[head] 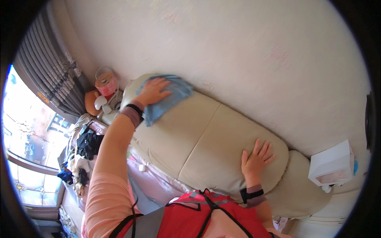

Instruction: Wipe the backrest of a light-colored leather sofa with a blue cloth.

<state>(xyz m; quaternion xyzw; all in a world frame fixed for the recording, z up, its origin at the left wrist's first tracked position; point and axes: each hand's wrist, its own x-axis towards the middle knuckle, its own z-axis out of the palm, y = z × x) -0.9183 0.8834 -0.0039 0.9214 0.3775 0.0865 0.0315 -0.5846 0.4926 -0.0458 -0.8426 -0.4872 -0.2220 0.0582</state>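
A padded beige leather-look headboard [190, 134] runs along the wall in front of me, with a seam across its middle. At its left end lies a blue cloth [175, 92], rumpled over the top. My left hand [154, 90] presses the cloth down with its palm, thumb held out to the side. Farther right, my right hand [256, 162] rests on the bare padding with its fingers spread and nothing in it. Both wrists wear black straps.
Left of the headboard stand a pink lidded container [106, 84] and a white device [102, 102]. Piled clothes [86, 148] lie by the window, beside a grey curtain [50, 59]. A white box [333, 163] sits at right. Pink bedding [157, 178] is below.
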